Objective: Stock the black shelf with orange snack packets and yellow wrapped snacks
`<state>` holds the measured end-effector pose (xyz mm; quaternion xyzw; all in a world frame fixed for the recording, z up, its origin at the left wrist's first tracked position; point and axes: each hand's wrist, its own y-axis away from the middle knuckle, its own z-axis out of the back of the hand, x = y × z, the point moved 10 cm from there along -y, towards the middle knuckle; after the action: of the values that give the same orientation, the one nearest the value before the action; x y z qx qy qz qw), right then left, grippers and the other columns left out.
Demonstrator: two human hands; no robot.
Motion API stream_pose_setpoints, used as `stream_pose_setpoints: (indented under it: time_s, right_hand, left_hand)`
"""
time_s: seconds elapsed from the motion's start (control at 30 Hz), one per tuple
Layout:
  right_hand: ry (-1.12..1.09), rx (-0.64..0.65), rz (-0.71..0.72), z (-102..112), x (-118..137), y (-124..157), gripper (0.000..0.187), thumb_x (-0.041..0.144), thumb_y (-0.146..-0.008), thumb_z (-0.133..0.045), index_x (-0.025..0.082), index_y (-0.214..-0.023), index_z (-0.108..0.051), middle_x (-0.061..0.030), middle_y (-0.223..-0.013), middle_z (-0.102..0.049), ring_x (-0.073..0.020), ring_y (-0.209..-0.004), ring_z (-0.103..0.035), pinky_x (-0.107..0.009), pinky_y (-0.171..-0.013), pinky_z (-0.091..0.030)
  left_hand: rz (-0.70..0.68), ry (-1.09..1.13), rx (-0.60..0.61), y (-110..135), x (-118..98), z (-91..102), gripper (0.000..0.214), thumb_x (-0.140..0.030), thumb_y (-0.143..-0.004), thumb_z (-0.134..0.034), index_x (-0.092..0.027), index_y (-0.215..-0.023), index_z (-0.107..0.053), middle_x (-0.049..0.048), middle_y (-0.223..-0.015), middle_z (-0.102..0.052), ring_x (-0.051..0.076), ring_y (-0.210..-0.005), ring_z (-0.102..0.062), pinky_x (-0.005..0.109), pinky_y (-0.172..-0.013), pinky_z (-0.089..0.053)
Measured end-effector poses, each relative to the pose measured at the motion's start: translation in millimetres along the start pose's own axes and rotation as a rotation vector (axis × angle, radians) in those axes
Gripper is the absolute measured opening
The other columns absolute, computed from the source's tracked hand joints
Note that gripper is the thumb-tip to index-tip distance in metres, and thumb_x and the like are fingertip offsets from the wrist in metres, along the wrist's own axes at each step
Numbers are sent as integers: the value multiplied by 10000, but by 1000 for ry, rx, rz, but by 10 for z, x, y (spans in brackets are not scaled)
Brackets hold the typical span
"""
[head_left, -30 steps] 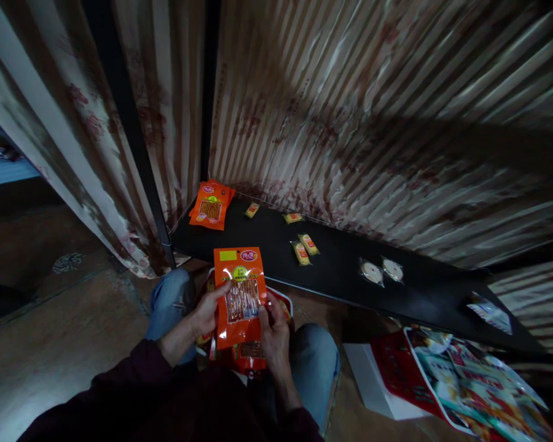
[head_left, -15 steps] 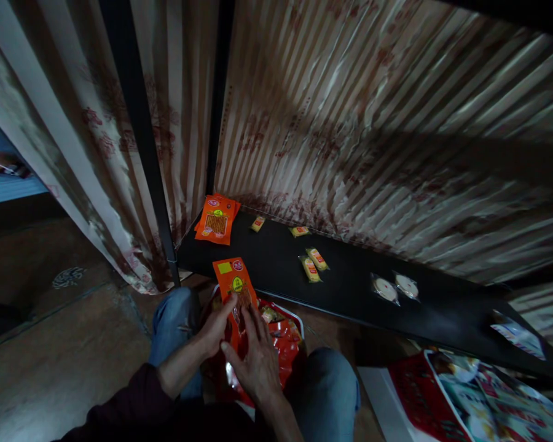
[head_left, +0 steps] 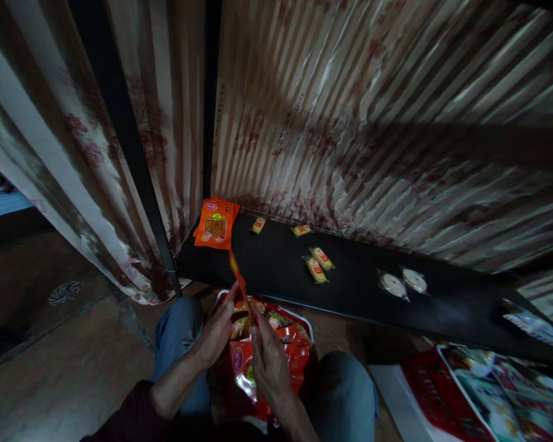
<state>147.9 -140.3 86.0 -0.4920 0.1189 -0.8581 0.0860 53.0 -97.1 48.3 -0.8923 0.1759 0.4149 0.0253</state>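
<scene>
Between my two hands an orange snack packet (head_left: 238, 274) stands edge-on, its top end reaching toward the shelf. My left hand (head_left: 217, 334) grips its left side, and my right hand (head_left: 270, 353) presses from the right, fingers closed along it. Below them a red basket (head_left: 311, 334) with a white rim sits between my knees, holding more red-orange packets (head_left: 297, 350) and small wrapped pieces. On the black shelf (head_left: 267, 264), at the left end, lies a small stack of orange snack packets (head_left: 215, 226).
Small yellow wrapped snacks (head_left: 316, 270) lie mid-shelf. Farther right are two round white wrapped pieces (head_left: 394, 285) and a blue-white packet (head_left: 532, 327). A second red basket (head_left: 435, 393) of packets stands at lower right. A black post (head_left: 133, 153) and curtains (head_left: 304, 110) border the shelf.
The packet in my hands has turned from facing me to edge-on. My right hand has moved from its front to its right side. The view has shifted slightly.
</scene>
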Motion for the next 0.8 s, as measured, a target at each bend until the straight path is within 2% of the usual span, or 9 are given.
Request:
stream_pose_setpoints:
  time_s: [0.07, 0.17, 0.27, 0.33, 0.43, 0.6, 0.7, 0.8]
  right_hand:
    - [-137, -60, -148, 67, -125, -86, 397, 344, -944, -419, 253, -1315, -526, -55, -1271, -618, -212, -1195, -565, -379, -1002, -484]
    - [-352, -153, -331, 100, -321, -183, 412, 452, -888, -508, 237, -1225, -608, -56, -1200, -662, -216, -1111, -611, -373, -992, -477]
    - [-560, -272, -485, 54, -562, -216, 447, 501, -795, -617, 235, -1154, -648, -42, -1129, -694, -216, -1044, -636, -385, -973, -479]
    - [-700, -298, -557, -66, -692, -239, 447, 498, -755, -657, 234, -1115, -660, -35, -1081, -709, -218, -995, -654, -389, -930, -501]
    - [-819, -223, -565, -292, -754, -358, 395, 461, -747, -669, 224, -1063, -670, -33, -1018, -722, -220, -942, -667, -375, -874, -518]
    - [-708, -119, -496, -507, -767, -662, 325, 406, -765, -642, 214, -1026, -663, -20, -993, -719, -203, -943, -650, -334, -881, -490]
    - [-626, -70, -451, -624, -768, -874, 286, 390, -765, -617, 199, -972, -664, -19, -953, -719, -197, -913, -646, -315, -861, -486]
    - [-567, -35, -406, -749, -792, -1080, 259, 384, -778, -575, 195, -937, -656, -14, -906, -713, -186, -845, -645, -303, -814, -496]
  left_hand:
    - [-16, -133, -24, -43, -70, 61, 587, -497, -850, -525, -267, -1381, -428, 50, -1471, -408, 232, -1386, -306, 410, -1147, -232]
    - [-21, -323, -126, -127, -151, 227, 628, -433, -800, -615, -268, -1374, -423, 51, -1450, -436, 232, -1356, -359, 382, -1108, -311]
    - [-36, -351, -223, -211, -209, 386, 653, -407, -758, -647, -245, -1354, -433, 75, -1395, -494, 238, -1233, -503, 373, -1025, -413]
    - [-39, -357, -285, -255, -227, 490, 657, -379, -726, -666, -222, -1330, -456, 87, -1309, -564, 225, -1124, -581, 361, -965, -457]
    - [-75, -365, -362, -306, -270, 642, 600, -323, -703, -655, -197, -1271, -511, 82, -1200, -629, 205, -1032, -617, 336, -897, -488]
    - [-126, -426, -455, -430, -362, 929, 542, -259, -709, -606, -175, -1240, -536, 66, -1092, -668, 180, -910, -636, 314, -811, -510]
    - [-165, -577, -532, -526, -493, 1123, 497, -246, -720, -590, -167, -1211, -569, 66, -1069, -673, 183, -912, -630, 341, -867, -490]
    - [-236, -717, -574, -645, -663, 1250, 441, -219, -739, -570, -172, -1177, -602, 75, -1156, -647, 194, -1025, -602, 362, -964, -441]
